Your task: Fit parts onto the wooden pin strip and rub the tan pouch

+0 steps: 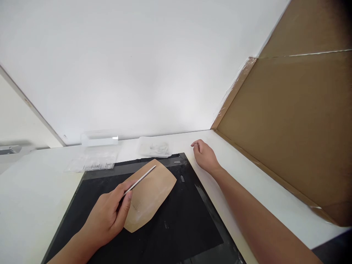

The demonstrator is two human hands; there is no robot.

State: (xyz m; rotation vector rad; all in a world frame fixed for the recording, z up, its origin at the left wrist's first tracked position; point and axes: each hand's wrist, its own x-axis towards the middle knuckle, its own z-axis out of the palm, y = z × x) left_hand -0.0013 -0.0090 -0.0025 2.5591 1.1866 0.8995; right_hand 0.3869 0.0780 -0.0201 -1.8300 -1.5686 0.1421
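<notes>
My left hand [111, 212] is closed around a thin, straight, pale stick [142, 178], with the thumb and index finger pinching it. The far end points up and to the right over a tan, leather-like sheet [154, 198]. This sheet has curved sides and lies on a black mat [189, 216], partly covered by my left hand. Off the mat's right edge, my right hand [205, 156] rests near the white tabletop with its fingers curled in. What those fingers hold, if anything, is hidden from here.
A clear plastic compartment box [96, 161] with a raised lid stands at the back left. Beside it lies a clear plastic bag [155, 147] with small contents. A cardboard panel [288, 121] rises on the right, and a white wall [132, 66] closes the back.
</notes>
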